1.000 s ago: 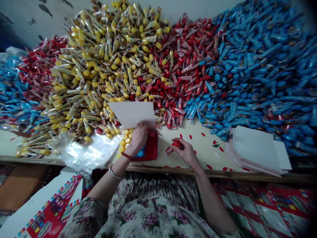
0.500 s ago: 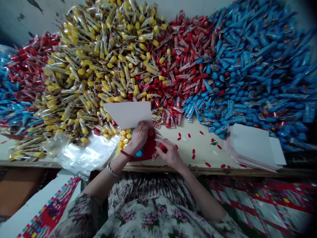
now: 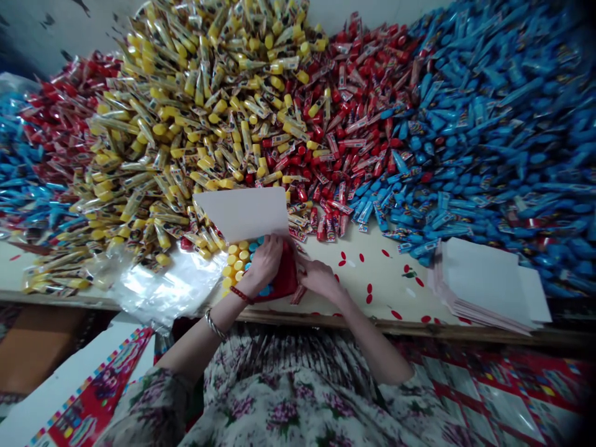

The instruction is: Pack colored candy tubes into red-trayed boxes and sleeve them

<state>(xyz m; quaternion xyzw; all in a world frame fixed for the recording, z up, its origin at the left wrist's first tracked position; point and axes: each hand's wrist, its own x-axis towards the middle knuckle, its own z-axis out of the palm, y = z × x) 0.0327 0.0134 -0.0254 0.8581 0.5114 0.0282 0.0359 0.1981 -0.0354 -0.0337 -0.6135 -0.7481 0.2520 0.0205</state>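
A red box [image 3: 285, 279] with a raised white lid [image 3: 246, 214] lies in front of me at the table's front edge. Rows of tubes with yellow caps [image 3: 235, 261] and blue caps [image 3: 254, 247] fill its left and middle. Over the box, my left hand [image 3: 266, 262] is closed with curled fingers; whatever they grip is hidden. Just right of the box wall, my right hand [image 3: 320, 279] is closed around a small red wrapped tube [image 3: 298, 294], whose end pokes out below the fingers.
Behind the box rise heaps of yellow tubes [image 3: 186, 124], red tubes [image 3: 354, 112] and blue tubes [image 3: 493, 136]. Clear plastic bags [image 3: 167, 282] lie to the left. A stack of white cards [image 3: 484, 279] stands at right. Red oval bits [image 3: 369, 289] dot the table [image 3: 344, 307].
My right hand has turned and moved slightly right, hiding the red cap that showed before. The left hand has shifted a little, uncovering more blue caps. The whole view has shifted slightly.
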